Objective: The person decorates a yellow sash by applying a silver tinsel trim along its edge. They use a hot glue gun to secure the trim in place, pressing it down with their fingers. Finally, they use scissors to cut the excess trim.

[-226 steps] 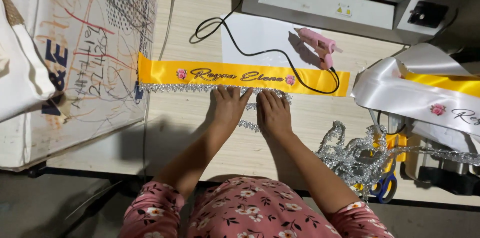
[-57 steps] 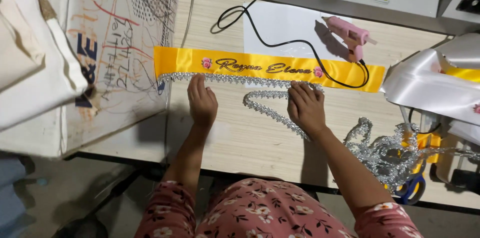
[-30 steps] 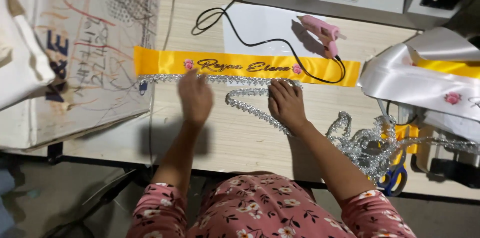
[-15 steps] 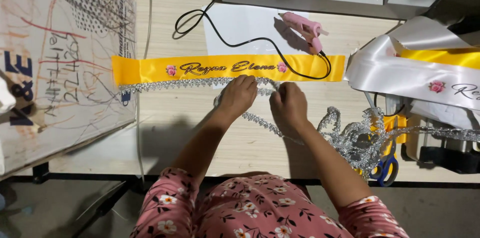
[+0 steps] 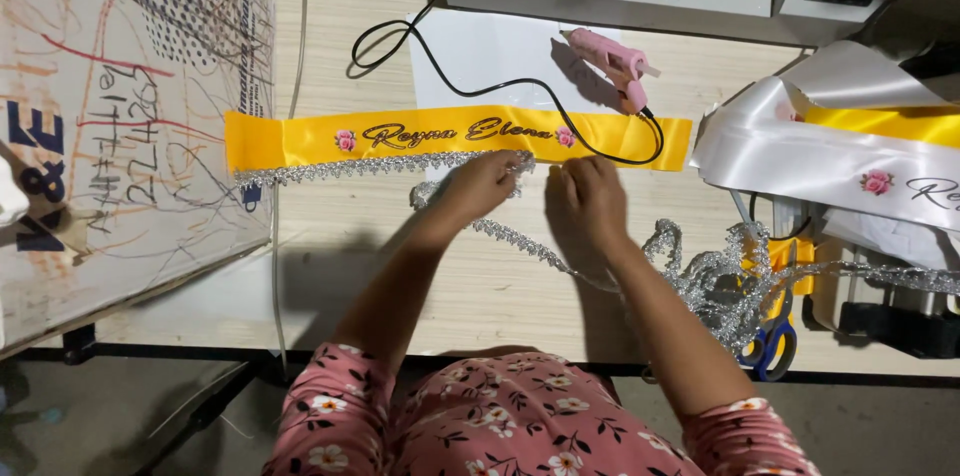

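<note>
Pressing down side by side now, the left hand (image 5: 480, 186) and right hand (image 5: 592, 198) sit at the yellow sash (image 5: 455, 136)'s lower edge on the tabletop (image 5: 480, 286). The left grip pinches the silver trim (image 5: 350, 167); the right fingers lie flat on it. A second ago the hands were spread wider apart. Pink glue gun (image 5: 612, 63) rests above.

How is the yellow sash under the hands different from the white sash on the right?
The yellow sash lies flat and straight on the table; the white sash is folded in a loose pile. The yellow sash has silver trim along its lower edge, where both hands work; the white sash shows none. Both are satin-like, with a pink rose and dark script.
</note>
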